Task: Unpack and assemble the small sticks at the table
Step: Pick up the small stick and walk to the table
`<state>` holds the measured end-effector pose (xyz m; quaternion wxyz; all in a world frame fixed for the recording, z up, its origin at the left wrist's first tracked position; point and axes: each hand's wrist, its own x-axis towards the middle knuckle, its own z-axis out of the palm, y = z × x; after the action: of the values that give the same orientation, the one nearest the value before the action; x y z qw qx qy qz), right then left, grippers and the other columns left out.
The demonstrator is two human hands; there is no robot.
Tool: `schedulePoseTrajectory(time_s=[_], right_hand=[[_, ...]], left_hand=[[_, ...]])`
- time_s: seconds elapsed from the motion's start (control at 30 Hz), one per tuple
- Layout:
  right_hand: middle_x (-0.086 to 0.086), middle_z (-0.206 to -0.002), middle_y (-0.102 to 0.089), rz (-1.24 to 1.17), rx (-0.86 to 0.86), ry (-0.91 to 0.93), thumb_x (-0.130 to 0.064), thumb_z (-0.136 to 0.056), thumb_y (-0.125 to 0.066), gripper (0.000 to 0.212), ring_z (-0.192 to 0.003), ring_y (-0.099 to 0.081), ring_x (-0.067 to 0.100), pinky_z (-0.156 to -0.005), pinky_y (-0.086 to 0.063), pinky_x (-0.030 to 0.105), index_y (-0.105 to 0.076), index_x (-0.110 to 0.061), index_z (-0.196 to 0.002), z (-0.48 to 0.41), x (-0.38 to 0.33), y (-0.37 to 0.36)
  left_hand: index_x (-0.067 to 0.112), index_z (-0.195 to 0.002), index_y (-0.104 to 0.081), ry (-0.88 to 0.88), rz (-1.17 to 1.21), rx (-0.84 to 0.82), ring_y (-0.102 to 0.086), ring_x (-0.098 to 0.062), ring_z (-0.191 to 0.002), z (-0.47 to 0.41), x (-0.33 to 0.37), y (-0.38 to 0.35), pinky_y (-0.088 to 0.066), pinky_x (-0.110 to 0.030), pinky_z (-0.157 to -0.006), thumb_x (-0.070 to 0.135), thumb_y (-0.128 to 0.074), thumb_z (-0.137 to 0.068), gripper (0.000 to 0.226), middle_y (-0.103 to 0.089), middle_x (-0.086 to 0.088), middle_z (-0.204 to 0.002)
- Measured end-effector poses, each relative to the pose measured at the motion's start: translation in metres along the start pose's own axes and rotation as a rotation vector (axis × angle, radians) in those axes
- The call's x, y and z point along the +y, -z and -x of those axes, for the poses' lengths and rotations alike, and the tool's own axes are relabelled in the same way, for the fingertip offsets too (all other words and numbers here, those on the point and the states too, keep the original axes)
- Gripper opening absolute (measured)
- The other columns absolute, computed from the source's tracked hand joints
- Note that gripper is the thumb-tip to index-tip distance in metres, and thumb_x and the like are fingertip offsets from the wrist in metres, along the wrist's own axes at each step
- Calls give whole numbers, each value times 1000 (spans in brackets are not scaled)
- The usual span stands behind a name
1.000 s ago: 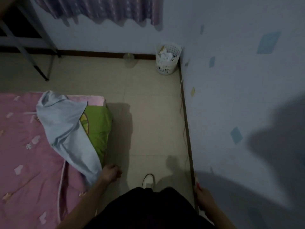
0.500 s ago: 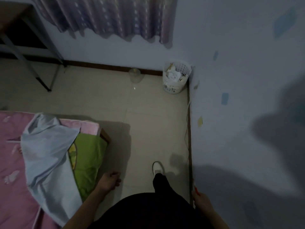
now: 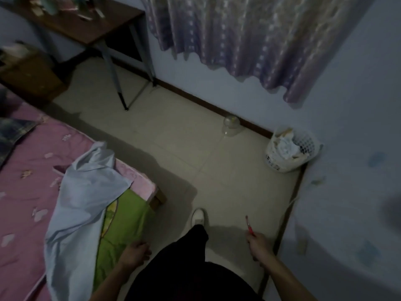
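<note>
Carrying posture: right hand [image 3: 258, 244], fingers curled round the lower end of a thin red stick [image 3: 249, 224], tip forward, presumably bound for the table [image 3: 86, 29], well apart. Left hand [image 3: 134, 255] is loosely curled and empty, beside the green blanket [image 3: 125, 213].

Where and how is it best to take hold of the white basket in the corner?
Probably grip the basket by its rim on the floor side, from above: walls block its back and right, and paper fills it.
</note>
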<state>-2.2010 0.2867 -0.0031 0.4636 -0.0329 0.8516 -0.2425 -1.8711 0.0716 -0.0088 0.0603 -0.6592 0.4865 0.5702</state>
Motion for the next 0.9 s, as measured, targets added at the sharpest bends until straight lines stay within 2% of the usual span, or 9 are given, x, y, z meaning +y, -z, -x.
schedulePoseTrajectory(time_s=[0.17, 0.3, 0.5, 0.6, 0.73, 0.9], right_hand=[[1, -46, -43, -11, -15, 36, -28, -103, -50, 39, -37, -38, 14, -42, -25, 21, -52, -15, -66, -81, -78, 15], [-2, -40, -36, -5, -35, -30, -28, -103, -50, 39, -30, -33, 12, -39, -22, 15, -51, -13, -67, -131, -129, 36], [0, -41, -42, 54, -10, -63, -36, -100, -55, 42, -36, -41, 15, -42, -29, 21, -60, -8, -69, -194, -219, 74], [3, -44, -40, 79, -51, -93, -35, -101, -53, 42, -38, -39, 16, -45, -28, 22, -61, -6, -71, -226, -264, 88], [4, -49, -40, 106, -96, -145, -35, -101, -53, 42, -41, -38, 16, -47, -27, 23, -62, -5, -74, -273, -326, 97], [2, -44, -45, 191, -103, -84, -36, -100, -56, 43, -38, -42, 17, -45, -31, 22, -64, -4, -72, -339, -425, 91]], left_hand=[[2, -96, -58, 20, 93, 15, -52, -22, -55, -58, 75, -10, -35, -24, -52, 9, -45, -99, 15, -61, -14, -73], [4, -94, -57, 13, 126, 5, -50, -20, -52, -98, 155, -7, -33, -22, -52, 7, -47, -97, 11, -61, -15, -74], [9, -82, -60, -76, 91, -11, -52, -20, -50, -164, 292, 15, -35, -22, -46, 6, -48, -97, 19, -60, -11, -65], [8, -87, -62, -93, 106, 2, -52, -19, -52, -188, 351, 25, -39, -20, -41, 7, -49, -97, 16, -59, -10, -66], [5, -94, -62, -105, 150, 24, -53, -19, -54, -228, 407, 33, -35, -22, -48, 8, -50, -97, 13, -60, -11, -68], [4, -98, -62, -38, 195, 49, -54, -20, -55, -283, 455, 49, -36, -23, -49, 11, -51, -98, 13, -61, -11, -71]])
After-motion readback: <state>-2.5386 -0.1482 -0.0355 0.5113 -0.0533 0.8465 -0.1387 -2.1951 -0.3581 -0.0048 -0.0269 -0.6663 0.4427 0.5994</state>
